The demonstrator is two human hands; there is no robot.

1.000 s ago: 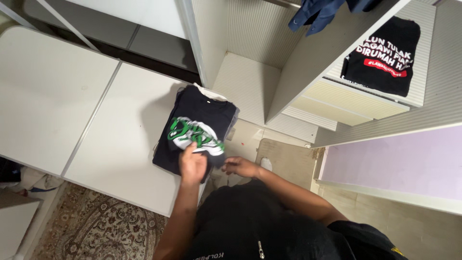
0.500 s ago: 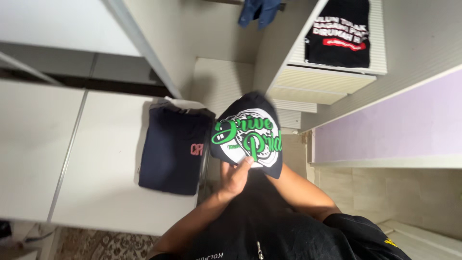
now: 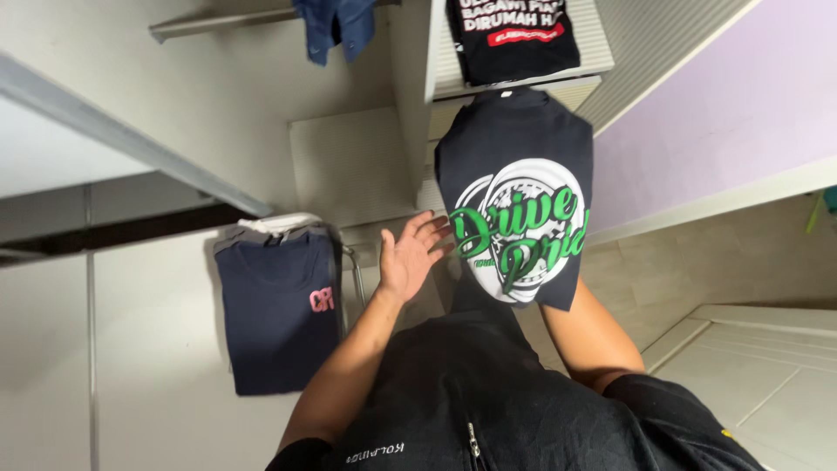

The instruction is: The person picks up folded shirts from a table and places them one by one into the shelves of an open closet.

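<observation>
The folded black T-shirt with a green-and-white round print (image 3: 516, 196) is held up at 12 o'clock of the person, just below the white slatted wardrobe shelf (image 3: 595, 39), which holds a folded black T-shirt with white and red print (image 3: 513, 35). The left hand (image 3: 408, 255), fingers spread, touches its 9 o'clock edge; the right hand is hidden beneath it, finger state not determinable. A folded navy T-shirt with a pink mark (image 3: 281, 310) lies on the white table (image 3: 148, 366) at 9 o'clock.

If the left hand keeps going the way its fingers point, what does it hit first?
The left hand points up-right at the folded black shirt with the green print; its fingertips already seem to touch that shirt's edge, though depth is unclear.
</observation>
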